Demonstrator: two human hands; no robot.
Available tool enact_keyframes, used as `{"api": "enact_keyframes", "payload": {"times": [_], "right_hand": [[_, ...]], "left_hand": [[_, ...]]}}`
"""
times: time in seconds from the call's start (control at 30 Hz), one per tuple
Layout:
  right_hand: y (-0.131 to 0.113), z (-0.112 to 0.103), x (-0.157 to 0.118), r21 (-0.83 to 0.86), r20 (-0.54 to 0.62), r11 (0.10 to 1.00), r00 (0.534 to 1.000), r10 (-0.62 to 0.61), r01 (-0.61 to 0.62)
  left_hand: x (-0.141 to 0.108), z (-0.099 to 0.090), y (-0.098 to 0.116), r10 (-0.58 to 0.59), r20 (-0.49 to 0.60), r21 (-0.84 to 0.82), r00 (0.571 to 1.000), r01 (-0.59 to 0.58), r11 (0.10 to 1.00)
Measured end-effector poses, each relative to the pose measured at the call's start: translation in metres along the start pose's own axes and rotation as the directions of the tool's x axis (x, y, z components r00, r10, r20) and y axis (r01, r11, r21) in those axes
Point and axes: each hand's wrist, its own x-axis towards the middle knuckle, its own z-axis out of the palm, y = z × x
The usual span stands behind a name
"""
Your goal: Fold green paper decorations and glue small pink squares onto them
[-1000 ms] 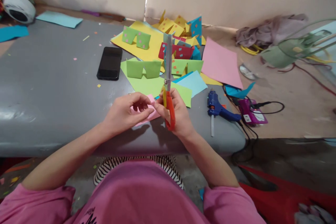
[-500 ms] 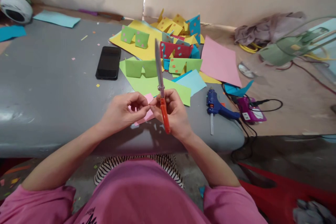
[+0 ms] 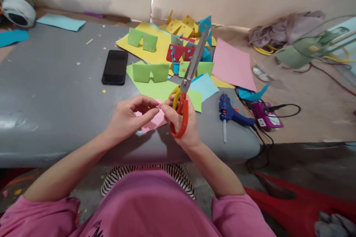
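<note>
My right hand [image 3: 185,122] is wrapped around a pair of scissors [image 3: 191,67] with red and yellow handles. Their blades point up and away to the right. The thumb and fingertip of that hand also meet at a tiny piece of pink paper [image 3: 159,106]. On its other side, my left hand [image 3: 126,116] pinches the same bit between thumb and forefinger. Below the fingertips a larger pink paper [image 3: 152,123] lies on the grey table, partly covered by both hands. Just beyond are a green sheet [image 3: 155,89] and a folded green paper piece [image 3: 150,73].
Dotted folded papers [image 3: 182,26] in yellow, red and blue crowd the back. A black phone [image 3: 115,67] lies left. On the right are a pink sheet [image 3: 233,63], a blue glue gun [image 3: 232,113], a purple power strip [image 3: 265,116] with cables, and a green fan-like device [image 3: 303,50].
The scissors have turned in my right hand: their blades now lean right and both handle loops show. My two hands stay nearly in place, fingertips together over the pink paper.
</note>
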Motion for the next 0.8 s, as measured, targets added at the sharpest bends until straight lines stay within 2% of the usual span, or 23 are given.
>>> {"api": "enact_keyframes", "payload": {"times": [0.13,0.37,0.43,0.53,0.6,0.67,0.73,0.8], "right_hand": [[0.002,0.008,-0.002,0.029,-0.042,0.999,0.999,-0.029,0.030],[0.012,0.012,-0.005,-0.017,-0.054,0.993,0.991,-0.120,0.120],[0.008,0.008,-0.004,-0.062,-0.019,0.992,0.994,-0.112,0.111],[-0.010,-0.010,-0.004,-0.220,0.125,0.975,0.992,-0.013,0.041],[-0.026,-0.028,-0.004,-0.464,0.223,0.885,0.971,0.083,0.031],[-0.042,-0.046,-0.005,-0.701,0.260,0.708,0.956,0.136,0.090],[-0.054,-0.060,-0.007,-0.824,0.275,0.546,0.951,0.145,0.154],[-0.062,-0.068,-0.009,-0.875,0.285,0.443,0.947,0.150,0.194]], "left_hand": [[0.000,0.001,-0.002,-0.076,0.007,-0.189,0.997,0.076,0.979],[0.002,0.002,0.002,-0.120,0.004,-0.256,0.993,0.117,0.960],[0.004,0.001,0.001,-0.143,0.008,-0.274,0.990,0.140,0.951],[0.007,-0.002,-0.002,-0.191,0.008,-0.327,0.982,0.183,0.927],[0.009,-0.005,-0.004,-0.192,-0.003,-0.390,0.981,0.176,0.904],[0.010,-0.007,-0.006,-0.161,-0.009,-0.447,0.987,0.140,0.884],[0.009,-0.008,-0.008,-0.118,-0.013,-0.462,0.993,0.099,0.882],[0.007,-0.008,-0.008,-0.081,-0.019,-0.435,0.997,0.065,0.898]]}}
